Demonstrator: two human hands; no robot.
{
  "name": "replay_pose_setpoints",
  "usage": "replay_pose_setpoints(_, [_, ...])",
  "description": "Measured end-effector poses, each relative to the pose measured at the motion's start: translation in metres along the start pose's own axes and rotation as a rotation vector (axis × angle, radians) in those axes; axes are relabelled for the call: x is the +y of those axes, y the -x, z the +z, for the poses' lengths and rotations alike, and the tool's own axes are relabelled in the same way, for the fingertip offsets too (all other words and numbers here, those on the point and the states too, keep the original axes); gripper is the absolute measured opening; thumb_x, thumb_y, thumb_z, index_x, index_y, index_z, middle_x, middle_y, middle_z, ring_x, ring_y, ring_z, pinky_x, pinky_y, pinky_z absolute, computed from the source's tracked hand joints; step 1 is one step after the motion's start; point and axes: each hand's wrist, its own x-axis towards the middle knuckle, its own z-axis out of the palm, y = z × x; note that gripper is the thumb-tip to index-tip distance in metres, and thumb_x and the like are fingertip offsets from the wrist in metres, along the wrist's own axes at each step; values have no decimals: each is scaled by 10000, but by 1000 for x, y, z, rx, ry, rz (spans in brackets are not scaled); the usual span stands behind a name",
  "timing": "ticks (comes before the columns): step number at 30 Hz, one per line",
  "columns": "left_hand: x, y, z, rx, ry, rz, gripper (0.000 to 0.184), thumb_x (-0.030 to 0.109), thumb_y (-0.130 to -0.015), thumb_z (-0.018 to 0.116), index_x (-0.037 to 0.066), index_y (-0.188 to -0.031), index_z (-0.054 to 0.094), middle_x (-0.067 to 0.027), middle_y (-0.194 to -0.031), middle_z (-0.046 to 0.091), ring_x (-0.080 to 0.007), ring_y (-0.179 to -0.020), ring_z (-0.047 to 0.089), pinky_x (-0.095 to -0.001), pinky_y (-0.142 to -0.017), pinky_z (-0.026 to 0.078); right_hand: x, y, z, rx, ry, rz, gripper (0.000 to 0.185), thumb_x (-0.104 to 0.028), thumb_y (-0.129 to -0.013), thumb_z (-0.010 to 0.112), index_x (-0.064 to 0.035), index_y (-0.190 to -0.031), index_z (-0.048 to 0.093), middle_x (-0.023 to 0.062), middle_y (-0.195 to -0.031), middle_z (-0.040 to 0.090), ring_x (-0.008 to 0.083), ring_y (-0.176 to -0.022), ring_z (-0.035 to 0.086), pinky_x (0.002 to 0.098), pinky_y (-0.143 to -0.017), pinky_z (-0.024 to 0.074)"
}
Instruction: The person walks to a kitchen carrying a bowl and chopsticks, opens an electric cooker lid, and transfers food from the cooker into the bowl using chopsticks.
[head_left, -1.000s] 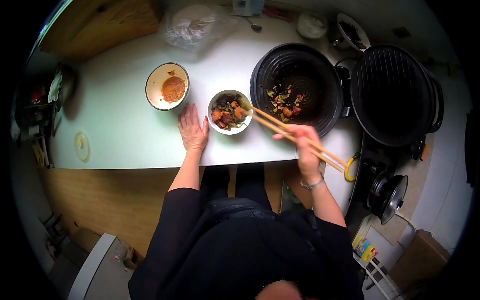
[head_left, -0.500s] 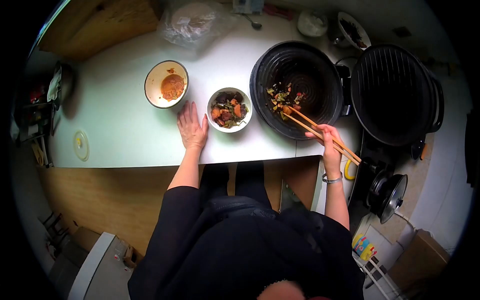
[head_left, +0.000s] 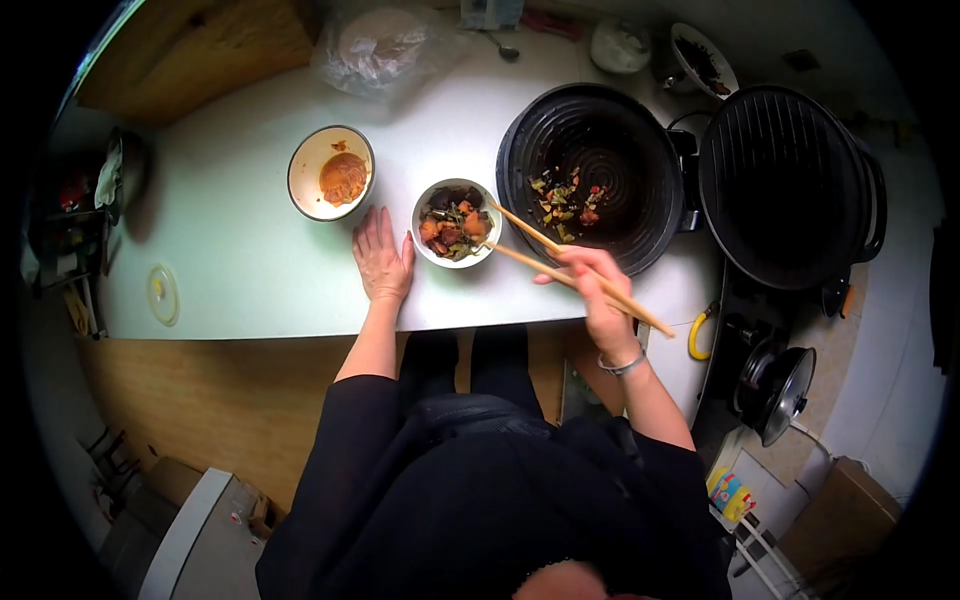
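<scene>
My right hand (head_left: 598, 295) grips a pair of wooden chopsticks (head_left: 545, 266), their tips spread apart at the right rim of a white bowl (head_left: 417, 246). Inside that bowl lies cooked food (head_left: 456, 222), with orange and dark chunks and green strips. Flat on the counter just left of the bowl rests my left hand (head_left: 384, 262), fingers stretched and holding nothing. Behind the chopsticks sits a round black electric pan (head_left: 630, 170) with chopped bits of food (head_left: 566, 200) in its left part. An enamel bowl (head_left: 305, 190) holding reddish-orange sauce (head_left: 343, 178) stands beyond my left hand.
The pan's ridged black lid (head_left: 785, 190) stands open at the right. Along the back are a plastic bag (head_left: 375, 55), a spoon (head_left: 507, 50), a jar (head_left: 620, 48) and another bowl (head_left: 728, 75). A clear round lid (head_left: 162, 294) lies on the counter (head_left: 230, 270) at left.
My right hand has moved left with the chopsticks, from the food in the pan to the white bowl. The chopstick tips have spread apart. My left hand stays in place.
</scene>
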Motion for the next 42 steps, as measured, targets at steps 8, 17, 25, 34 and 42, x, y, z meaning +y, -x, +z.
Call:
replay_pose_setpoints(8, [1, -1, -1, -6, 27, -5, 596, 375, -860, 451, 73, -1351, 298, -108, -1381, 299, -291, -1254, 274, -411, -1059, 202, 16, -11, -28, 227, -192, 38, 257, -163, -954, 372, 53, -1014, 499, 176, -963, 590, 234, -849, 633, 339, -840, 482])
replay_pose_setpoints(17, [-1, 0, 1, 5, 9, 7, 609, 377, -856, 450, 76, -1358, 285, -108, -1388, 292, -291, -1256, 272, -412, -1057, 202, 49, -38, -29, 250, -123, -2, 239, -156, -956, 381, 39, -994, 513, 120, -929, 596, 184, -835, 631, 283, -788, 488])
replay_pose_setpoints(25, [1, -1, -1, -24, 6, -14, 607, 383, -858, 442, 73, -1356, 287, -106, -1390, 291, -284, -1262, 268, -413, -1066, 190, 16, -42, -41, 344, 76, -120, 236, -135, -946, 399, 45, -1005, 540, 127, -850, 642, 169, -746, 644, 250, -704, 497])
replay_pose_setpoints(34, [1, 1, -2, 1, 71, -28, 633, 325, -822, 493, 104, -1371, 270, -95, -1399, 286, -304, -1268, 264, -415, -1069, 187, 33, -105, -23, 174, 225, -157, 184, -101, -919, 462, 36, -982, 568, 99, -869, 643, 152, -790, 652, 244, -699, 505])
replay_pose_setpoints(42, [0, 0, 1, 9, 39, -26, 605, 350, -842, 467, 87, -1359, 294, -102, -1392, 296, -289, -1259, 277, -413, -1065, 195, 24, -63, -58, 314, 142, 35, 197, -112, -935, 420, 39, -916, 546, 104, -796, 632, 167, -726, 656, 241, -634, 518])
